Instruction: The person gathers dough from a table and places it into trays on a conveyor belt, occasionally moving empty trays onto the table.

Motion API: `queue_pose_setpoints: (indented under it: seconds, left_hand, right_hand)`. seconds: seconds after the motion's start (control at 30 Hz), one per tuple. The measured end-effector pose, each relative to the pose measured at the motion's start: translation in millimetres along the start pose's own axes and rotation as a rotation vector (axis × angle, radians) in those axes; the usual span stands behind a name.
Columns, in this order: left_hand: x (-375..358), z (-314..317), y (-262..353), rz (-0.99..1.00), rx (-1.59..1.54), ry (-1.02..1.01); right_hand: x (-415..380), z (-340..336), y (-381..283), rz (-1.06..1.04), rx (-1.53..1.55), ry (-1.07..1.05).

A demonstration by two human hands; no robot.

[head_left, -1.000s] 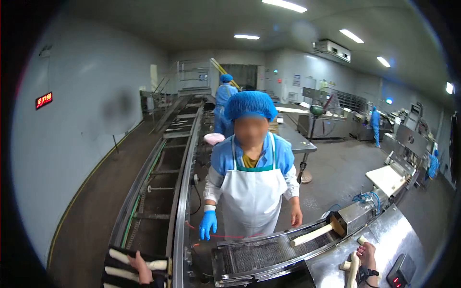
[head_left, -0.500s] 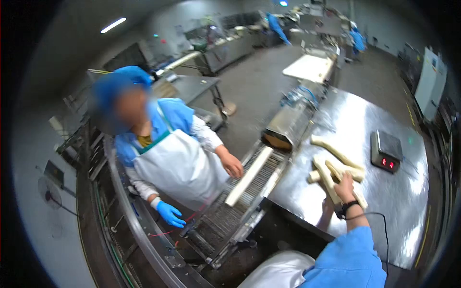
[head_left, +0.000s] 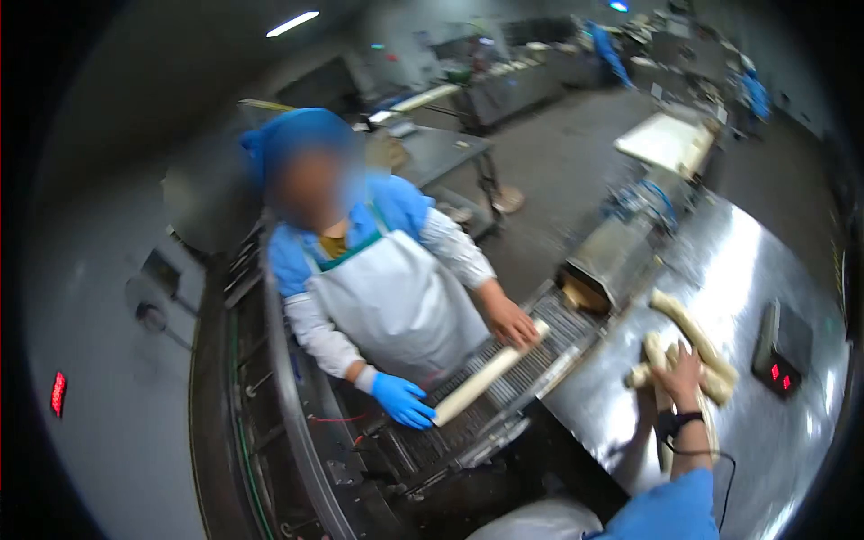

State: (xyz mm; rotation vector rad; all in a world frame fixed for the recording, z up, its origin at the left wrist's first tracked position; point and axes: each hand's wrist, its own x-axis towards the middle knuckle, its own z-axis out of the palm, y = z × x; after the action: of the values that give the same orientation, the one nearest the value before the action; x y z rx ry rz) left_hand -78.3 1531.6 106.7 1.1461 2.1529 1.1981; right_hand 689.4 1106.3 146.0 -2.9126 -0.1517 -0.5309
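My right hand, with a black band on its wrist, lies over a pale dough-like roll on the metal table, its fingers bent around it. More pale rolls lie beneath and beside it, including a long curved roll above the hand. My left hand is out of view. Across from me, a co-worker in a blue cap and white apron touches a long pale strip on the slatted conveyor, a bare hand at its far end and a blue-gloved hand at its near end.
A scale with red digits stands on the table's right side. The conveyor's metal housing is beyond the strip, with a white belt farther back. A curved metal rail runs at the left. Other people in blue are in the background.
The view has turned left, shifting the scene rightward. The co-worker's hands have come onto the strip, which now lies nearer on the conveyor. My right hand stays at the rolls.
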Motion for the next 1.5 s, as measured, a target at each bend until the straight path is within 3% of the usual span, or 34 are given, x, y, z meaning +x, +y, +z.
queue_pose_setpoints:
  seconds: [0.03,0.07,0.1,0.13,0.17,0.2,0.27,0.33,0.4,0.43,0.47,0.53,0.6,0.67,0.73,0.8,0.87,0.93,1.0,1.07,1.13,1.2,1.3,1.37,1.43,1.5]
  left_hand:
    - [-3,5,1,0.026,0.100,0.011]
    - [-7,11,4,0.050,0.208,0.023]
    - [-15,15,0,0.053,0.297,0.044]
    - [-69,4,66,-0.058,0.115,-0.008]
    - [-69,8,53,-0.082,-0.080,-0.069]
    - [-64,11,41,-0.095,-0.263,-0.146]
    - [-69,4,32,-0.035,-0.076,-0.142]
    - [-81,-1,28,0.030,0.102,-0.113]
    - [-96,-11,32,0.036,0.038,-0.126]
    - [-89,-10,10,0.093,0.021,-0.125]
    - [-94,-11,5,0.083,0.025,-0.117]
    - [-101,-6,11,0.044,0.108,-0.157]
    - [-119,-4,45,0.021,0.061,-0.187]
    - [-124,-3,63,0.000,0.009,-0.208]
    - [-121,1,60,0.202,0.065,-0.196]
    - [-117,4,54,0.225,0.085,-0.178]
    - [-125,-1,49,0.234,0.112,-0.159]
    - [-138,-12,59,0.124,0.064,-0.180]
    - [-141,-18,42,0.088,0.082,-0.159]
    - [-152,-23,32,0.046,0.097,-0.130]
    - [-168,-32,41,-0.043,0.003,-0.132]
    - [-170,-34,34,-0.019,0.030,-0.125]
    - [-170,-30,62,-0.046,0.062,-0.157]
    - [-161,-26,79,-0.104,0.069,-0.184]
    - [-146,-14,81,-0.014,0.065,-0.219]
    - [-118,4,66,0.040,0.070,-0.250]
  right_hand:
    - [21,2,12,0.018,0.247,-0.419]
    - [38,21,22,0.008,0.216,-0.609]
    - [36,-15,1,0.007,0.257,-0.604]
    - [35,-17,-10,0.014,0.042,-0.502]
    - [39,-18,-20,0.138,-0.011,-0.505]
    - [47,-27,-25,0.135,-0.018,-0.597]
    - [51,5,-3,0.044,0.167,-0.643]
    - [20,17,-5,-0.089,0.217,-0.325]
    - [-25,-42,-42,-0.247,0.336,-0.210]
    - [-46,-5,-26,-0.434,0.399,-0.041]
    - [-62,-9,-30,-0.602,0.423,-0.011]
    - [-75,-8,-36,-0.656,0.586,-0.354]
    - [-74,-10,-53,-0.752,0.490,-0.195]
    - [-43,22,-43,-0.532,0.488,-0.388]
    - [-15,38,-37,-0.502,0.451,-0.298]
    - [11,40,-26,-0.516,0.402,-0.213]
    - [41,42,-18,-0.371,0.424,-0.131]
    - [82,102,40,-0.143,0.894,-0.122]
    - [75,42,48,-0.145,0.120,0.005]
    - [94,40,87,0.169,0.108,-0.435]
    - [90,83,150,-0.269,-0.182,-0.480]
    - [66,13,92,0.064,-0.131,-0.472]
    - [45,37,104,-0.040,-0.106,-0.286]
    - [31,34,97,-0.065,-0.105,-0.305]
    - [14,25,88,-0.087,-0.111,-0.314]
    - [-11,15,76,-0.264,-0.239,-0.243]
